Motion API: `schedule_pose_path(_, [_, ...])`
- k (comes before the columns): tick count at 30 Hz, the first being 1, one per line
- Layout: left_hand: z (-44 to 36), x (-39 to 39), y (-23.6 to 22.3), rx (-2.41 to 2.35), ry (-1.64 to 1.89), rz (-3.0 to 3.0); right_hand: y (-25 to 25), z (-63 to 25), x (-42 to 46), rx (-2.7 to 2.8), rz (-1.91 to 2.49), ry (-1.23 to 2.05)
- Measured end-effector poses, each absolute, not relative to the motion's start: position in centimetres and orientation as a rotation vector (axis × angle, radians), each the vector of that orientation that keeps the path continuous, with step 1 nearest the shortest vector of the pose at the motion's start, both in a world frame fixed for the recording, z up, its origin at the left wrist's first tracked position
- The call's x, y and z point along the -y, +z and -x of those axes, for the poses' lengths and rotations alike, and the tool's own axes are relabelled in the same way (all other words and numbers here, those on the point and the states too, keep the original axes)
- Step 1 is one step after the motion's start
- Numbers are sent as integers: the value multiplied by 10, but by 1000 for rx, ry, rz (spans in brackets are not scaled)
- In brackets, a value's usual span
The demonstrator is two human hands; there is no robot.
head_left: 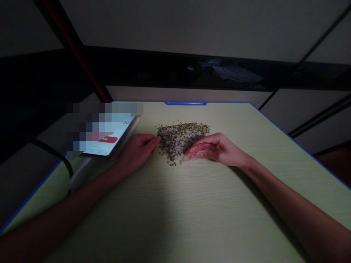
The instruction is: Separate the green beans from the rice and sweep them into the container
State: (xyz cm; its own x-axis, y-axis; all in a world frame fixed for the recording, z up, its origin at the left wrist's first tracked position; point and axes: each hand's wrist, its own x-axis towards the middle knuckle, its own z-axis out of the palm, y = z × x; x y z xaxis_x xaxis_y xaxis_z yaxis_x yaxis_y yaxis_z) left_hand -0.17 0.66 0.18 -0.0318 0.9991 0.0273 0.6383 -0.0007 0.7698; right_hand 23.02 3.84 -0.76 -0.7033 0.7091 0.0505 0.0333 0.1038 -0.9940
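My L hand is curled narrow at the L edge of the pile, thumb tip against it; can't tell if I'm pinching anything. My R hand is at the pile's R side, grip narrow, thumb close under the fingers; a streaky pinkish-red patch shows betw. them, can't tell what it is or if it's held. Pile's mid-tabletop: small roundish green beans mixed w/ whitish grains, loose ragged outline, a few strays. Tabletop's pale, wood-look, fine grain, w/ blue trim. Smooth flat phone tilted just L of my L hand; screen's part pixelated, "30" legible, red block below, other text too small. Dark cable nearby.
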Motion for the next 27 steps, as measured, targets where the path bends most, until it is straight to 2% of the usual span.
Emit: schedule_pose_path(27, [2, -7, 1, -1695, 852, -1713, -6, -227, -37, 1841, 741, 1646])
